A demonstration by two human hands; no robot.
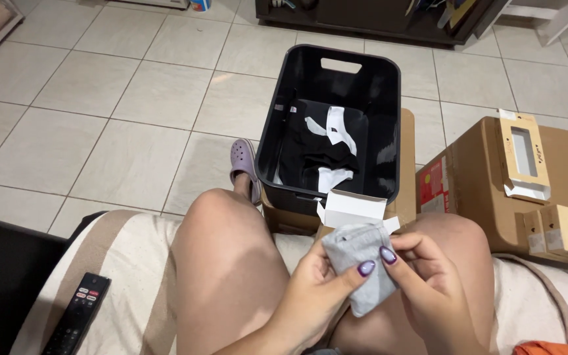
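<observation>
A folded grey cloth (pixel 361 263) is held between both hands above my lap. My left hand (pixel 313 296) grips its lower left side with the thumb on top. My right hand (pixel 428 283) pinches its right edge. Just beyond the cloth lies a small open white box (pixel 353 209), resting on a brown cardboard box (pixel 405 190). A black plastic bin (pixel 297 85) stands on that cardboard box and holds black and white garments (pixel 330 148).
A large brown carton (pixel 474 177) with smaller boxes sits on the tiled floor at right. A purple clog (pixel 244 161) is on my foot by the bin. A black remote control (pixel 77 312) lies on the striped seat at left. Dark furniture stands along the far wall.
</observation>
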